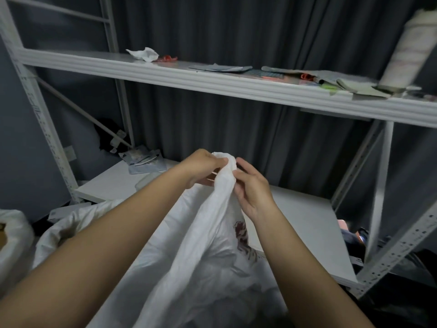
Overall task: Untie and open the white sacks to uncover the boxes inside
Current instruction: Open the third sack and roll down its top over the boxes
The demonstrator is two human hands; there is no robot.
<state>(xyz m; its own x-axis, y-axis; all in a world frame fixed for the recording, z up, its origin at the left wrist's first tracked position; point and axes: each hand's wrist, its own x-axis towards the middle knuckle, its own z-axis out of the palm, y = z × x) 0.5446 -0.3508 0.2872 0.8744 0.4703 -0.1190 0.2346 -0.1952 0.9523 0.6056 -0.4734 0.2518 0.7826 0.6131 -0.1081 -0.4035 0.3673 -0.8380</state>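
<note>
The white sack (208,245) looks like crinkled woven plastic; the shelf rack (212,84) is matt painted metal.

White metal shelving (212,82), upper shelf with papers (222,68), crumpled tissue (144,53), lower shelf with packets (144,162)

backdrop: dark grey curtain (236,39) hanging | furniture: white metal shelving (212,81) facing you | light: seemingly dimming

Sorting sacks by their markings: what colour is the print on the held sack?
Dark red on the white sack, print; head view.
</note>
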